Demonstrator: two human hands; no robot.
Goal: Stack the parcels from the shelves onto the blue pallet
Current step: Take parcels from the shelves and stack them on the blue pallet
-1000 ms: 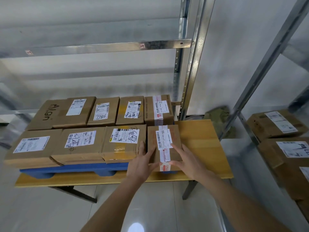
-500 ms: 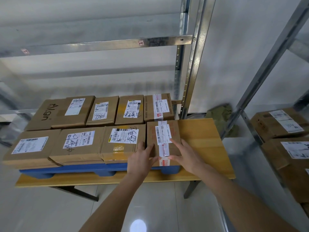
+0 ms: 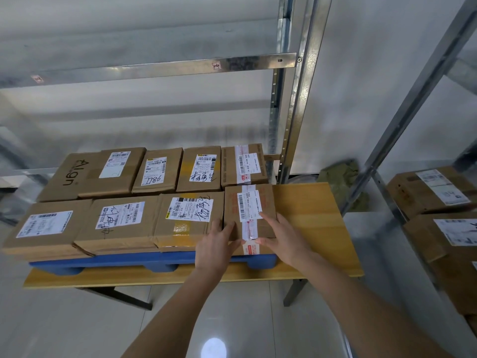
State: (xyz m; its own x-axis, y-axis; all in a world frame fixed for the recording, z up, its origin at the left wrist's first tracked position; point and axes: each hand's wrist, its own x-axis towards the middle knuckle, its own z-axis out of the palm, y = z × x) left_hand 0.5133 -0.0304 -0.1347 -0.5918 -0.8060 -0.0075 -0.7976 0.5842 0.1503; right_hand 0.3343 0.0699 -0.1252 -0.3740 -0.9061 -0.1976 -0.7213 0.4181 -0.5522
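Observation:
A blue pallet [image 3: 144,260] lies on a wooden table [image 3: 309,215] and carries two rows of brown cardboard parcels. The front right parcel [image 3: 265,200], taped and labelled, sits at the pallet's right end. My left hand [image 3: 215,248] rests on its near left edge with fingers straight. My right hand [image 3: 282,237] lies on its near right top with straight fingers touching the label. Beside it stands a parcel with handwriting [image 3: 188,218]. More parcels [image 3: 428,191] wait on the shelf at the right.
A metal shelf upright [image 3: 300,120] rises behind the table's right part. Another metal rack post [image 3: 413,109] slants at the right. A green cloth bundle [image 3: 340,177] lies on the floor behind the table. Glossy floor tiles [image 3: 77,319] lie below.
Both hands have slid the front right parcel slightly away from me on the pallet, closer to the back row. The hands stay on its near edge.

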